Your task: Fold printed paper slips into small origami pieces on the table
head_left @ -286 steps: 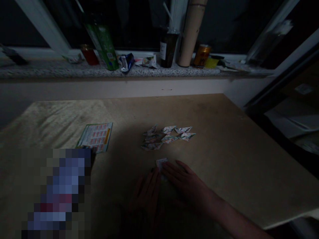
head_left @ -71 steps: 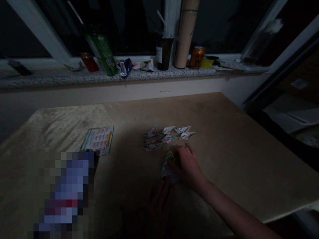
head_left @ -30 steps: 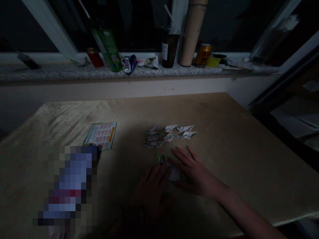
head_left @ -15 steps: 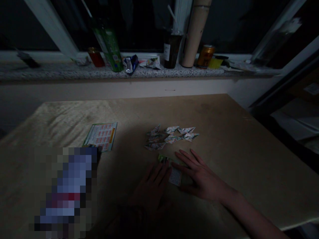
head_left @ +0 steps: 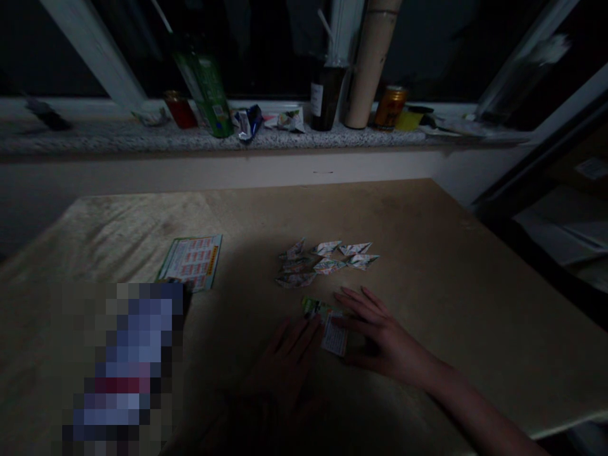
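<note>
My spread left hand (head_left: 285, 361) and right hand (head_left: 387, 342) touch seemingly unfinished green-and-white printed paper (head_left: 335, 341); farther, seven pointed paper shapes (head_left: 329, 266) look done.

- Piece of paper (head_left: 335, 335): thin, printed, creased, looking matt.
- Small folded shapes (head_left: 329, 266): printed paper with sharp creases.
- Printed sheet (head_left: 194, 257): flat, smooth-looking paper.
- Tabletop (head_left: 427, 247): tan, mostly smooth and dull, with a rippled sheen toward the left.
- Sill (head_left: 280, 139): speckled, stone-like.
- Wrapper (head_left: 249, 122): crumpled, shiny, foil-like.
- Orange can (head_left: 391, 109): glossy metal.
</note>
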Tool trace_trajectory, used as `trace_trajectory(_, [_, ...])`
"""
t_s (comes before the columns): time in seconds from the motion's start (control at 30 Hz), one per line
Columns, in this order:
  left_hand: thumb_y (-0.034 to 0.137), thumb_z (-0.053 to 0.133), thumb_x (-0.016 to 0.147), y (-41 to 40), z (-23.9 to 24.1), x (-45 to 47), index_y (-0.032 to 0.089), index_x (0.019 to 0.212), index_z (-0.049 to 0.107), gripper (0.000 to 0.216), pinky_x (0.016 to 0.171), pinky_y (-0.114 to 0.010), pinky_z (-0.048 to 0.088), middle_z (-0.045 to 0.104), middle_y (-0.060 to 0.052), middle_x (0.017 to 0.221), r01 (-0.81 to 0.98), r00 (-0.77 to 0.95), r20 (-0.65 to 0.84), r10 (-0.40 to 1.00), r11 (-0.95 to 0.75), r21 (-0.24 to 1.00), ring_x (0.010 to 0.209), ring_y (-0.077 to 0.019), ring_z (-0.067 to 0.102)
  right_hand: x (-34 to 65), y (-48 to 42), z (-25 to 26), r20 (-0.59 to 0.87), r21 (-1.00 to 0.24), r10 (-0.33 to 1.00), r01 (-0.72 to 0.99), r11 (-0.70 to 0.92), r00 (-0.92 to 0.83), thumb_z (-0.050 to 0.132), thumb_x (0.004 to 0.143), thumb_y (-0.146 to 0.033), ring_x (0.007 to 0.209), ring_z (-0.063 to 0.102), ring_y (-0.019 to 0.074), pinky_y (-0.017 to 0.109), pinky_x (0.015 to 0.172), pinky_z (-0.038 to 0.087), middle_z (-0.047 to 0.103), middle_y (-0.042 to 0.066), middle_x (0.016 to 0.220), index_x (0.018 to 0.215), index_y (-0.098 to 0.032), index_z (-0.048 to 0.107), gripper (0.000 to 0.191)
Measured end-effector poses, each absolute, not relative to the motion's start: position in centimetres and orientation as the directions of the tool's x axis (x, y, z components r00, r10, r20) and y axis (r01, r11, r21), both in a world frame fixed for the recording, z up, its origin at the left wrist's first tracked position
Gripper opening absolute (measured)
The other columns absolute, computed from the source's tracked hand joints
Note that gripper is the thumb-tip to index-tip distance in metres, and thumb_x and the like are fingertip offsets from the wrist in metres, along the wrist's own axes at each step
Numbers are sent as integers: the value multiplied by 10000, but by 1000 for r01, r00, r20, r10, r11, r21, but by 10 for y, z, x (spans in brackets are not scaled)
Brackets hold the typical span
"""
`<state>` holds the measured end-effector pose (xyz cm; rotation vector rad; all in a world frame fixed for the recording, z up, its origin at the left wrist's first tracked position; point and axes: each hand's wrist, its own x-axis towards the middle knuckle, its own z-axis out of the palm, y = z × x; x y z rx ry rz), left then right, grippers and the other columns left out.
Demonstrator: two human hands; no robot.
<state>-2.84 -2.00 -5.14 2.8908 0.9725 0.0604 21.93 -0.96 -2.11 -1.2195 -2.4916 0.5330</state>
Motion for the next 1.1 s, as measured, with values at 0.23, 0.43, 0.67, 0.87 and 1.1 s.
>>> trace_trajectory(0.23, [612, 381, 824, -23, -46, -25, 194, 1439, 171, 772, 1082, -478, 144, 236, -97, 1495, 631, 775, -36, 631, -770, 96, 1347, -276, 233, 217, -10, -20, 108, -526, 835, 682, 508, -539, 684, 743, -366, 1331, 289, 276, 566, 1074, 178, 414, 76, 1402, 1138, -260, 602, 417])
trace_trajectory(0.43, [614, 378, 823, -23, -32, -22, 158, 1431, 192, 782, 1083, -480, 165, 195, -98, 1503, 649, 761, -142, 634, -750, 129, 1353, -275, 220, 208, -4, -21, 194, -577, 876, 670, 466, -442, 681, 765, -296, 1126, 496, 225, 464, 1061, 262, 584, 57, 1078, 859, -212, 599, 150])
trace_trajectory(0.67, [605, 424, 807, -27, -32, -24, 169, 1446, 94, 841, 1097, -468, 121, 183, -94, 1509, 651, 758, -53, 650, -751, 107, 1366, -259, 186, 196, 5, -28, 242, -464, 893, 763, 451, -380, 648, 792, -298, 947, 533, 192, 473, 1057, 241, 543, 20, 897, 723, -209, 516, 173])
trace_trajectory(0.87, [604, 449, 806, -27, -32, -24, 228, 1447, 96, 823, 1077, -509, 141, 198, -114, 1503, 639, 767, -41, 640, -759, 120, 1362, -285, 198, 188, 10, -32, 278, -336, 878, 817, 469, -390, 593, 835, -295, 864, 501, 189, 437, 997, 306, 507, 19, 812, 718, -204, 531, 160])
trace_trajectory(1.1, [607, 460, 797, -26, -30, -22, 200, 1448, 109, 844, 1094, -482, 103, 159, -102, 1511, 651, 758, -92, 646, -742, 160, 1369, -275, 178, 183, 10, -40, 325, -303, 860, 818, 489, -393, 548, 866, -240, 841, 468, 192, 375, 865, 368, 512, 26, 778, 704, -187, 538, 171])
